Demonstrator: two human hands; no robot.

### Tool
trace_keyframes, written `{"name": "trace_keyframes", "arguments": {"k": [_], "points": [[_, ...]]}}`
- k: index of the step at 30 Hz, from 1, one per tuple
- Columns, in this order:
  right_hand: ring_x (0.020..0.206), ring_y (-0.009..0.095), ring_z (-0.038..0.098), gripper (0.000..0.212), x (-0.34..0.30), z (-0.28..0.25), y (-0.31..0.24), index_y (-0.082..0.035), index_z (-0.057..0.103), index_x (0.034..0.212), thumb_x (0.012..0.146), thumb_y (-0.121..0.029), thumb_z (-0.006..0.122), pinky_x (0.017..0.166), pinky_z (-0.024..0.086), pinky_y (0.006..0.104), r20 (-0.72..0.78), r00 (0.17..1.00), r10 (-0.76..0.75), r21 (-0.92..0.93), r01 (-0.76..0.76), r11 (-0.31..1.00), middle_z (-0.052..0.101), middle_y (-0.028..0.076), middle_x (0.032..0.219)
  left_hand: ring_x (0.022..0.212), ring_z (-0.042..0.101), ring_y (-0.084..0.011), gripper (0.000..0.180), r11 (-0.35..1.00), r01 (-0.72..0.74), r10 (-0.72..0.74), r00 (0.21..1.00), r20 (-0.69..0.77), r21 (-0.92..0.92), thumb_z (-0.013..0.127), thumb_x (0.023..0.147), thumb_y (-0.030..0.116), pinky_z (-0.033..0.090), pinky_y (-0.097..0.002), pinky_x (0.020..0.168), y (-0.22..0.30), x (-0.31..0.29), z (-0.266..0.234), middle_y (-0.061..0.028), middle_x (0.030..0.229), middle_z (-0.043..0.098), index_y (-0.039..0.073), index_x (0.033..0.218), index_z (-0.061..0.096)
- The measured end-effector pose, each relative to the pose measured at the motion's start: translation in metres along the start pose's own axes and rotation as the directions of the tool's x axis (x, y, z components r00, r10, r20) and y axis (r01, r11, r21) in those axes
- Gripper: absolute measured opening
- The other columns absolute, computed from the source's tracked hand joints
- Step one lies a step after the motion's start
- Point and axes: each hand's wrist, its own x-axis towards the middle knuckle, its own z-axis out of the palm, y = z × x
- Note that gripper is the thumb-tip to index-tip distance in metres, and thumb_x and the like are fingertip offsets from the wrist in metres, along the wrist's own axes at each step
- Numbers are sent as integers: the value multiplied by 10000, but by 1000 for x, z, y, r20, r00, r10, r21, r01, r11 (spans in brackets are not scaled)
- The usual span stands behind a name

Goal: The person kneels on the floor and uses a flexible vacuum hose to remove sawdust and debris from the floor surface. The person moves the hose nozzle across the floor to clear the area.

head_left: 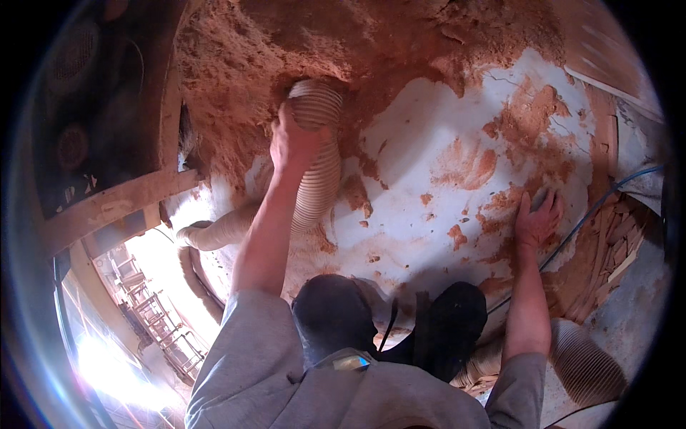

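Note:
My left hand [296, 141] is wrapped round a ribbed, cream-coloured flexible hose [318, 182] near its far end. The hose's mouth lies against a heap of reddish-brown sawdust-like material [271, 43] and is partly hidden there. From my hand the hose runs back beneath my left forearm. To the right, my right hand [537, 220] rests with fingers apart on a pale sheet [414, 143] dusted with clumps of the same reddish material. Nothing shows in the right hand.
A blue cable [607, 193] crosses at the right beside a pile of wood offcuts [611, 247]. More ribbed hose [582, 361] lies at lower right. At left stand a dark panel [100, 107] in a wooden frame and a rack of wooden pieces [153, 307] by a bright light.

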Motion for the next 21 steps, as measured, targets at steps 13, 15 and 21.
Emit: {"name": "trace_keyframes", "arguments": {"k": [13,15,21], "points": [[1390,394,406,685,1,-10,-2,-61,523,1420,888,-446,721,1168,310,516,18,1000,25,-31,-24,999,479,191,1468,1156,638,-356,635,756,94,-122,993,3,-648,686,876,274,498,-424,984,-56,-14,43,-212,1167,670,-20,1405,495],[1401,393,395,705,3,0,1,-64,516,1430,889,-471,711,1171,300,517,31,999,13,-17,-13,1000,469,196,1478,1098,661,-401,495,839,141,-265,950,-168,-526,608,928,309,512,-448,946,-138,36,62,-235,1120,699,-23,1296,599],[1408,381,390,762,5,2,6,-72,508,1451,877,-541,688,1170,290,515,105,994,25,-45,-21,999,462,201,1487,1052,660,-458,424,995,-102,102,988,-113,6,504,975,404,529,-526,873,-116,60,86,-247,1158,688,53,1117,693]]}}
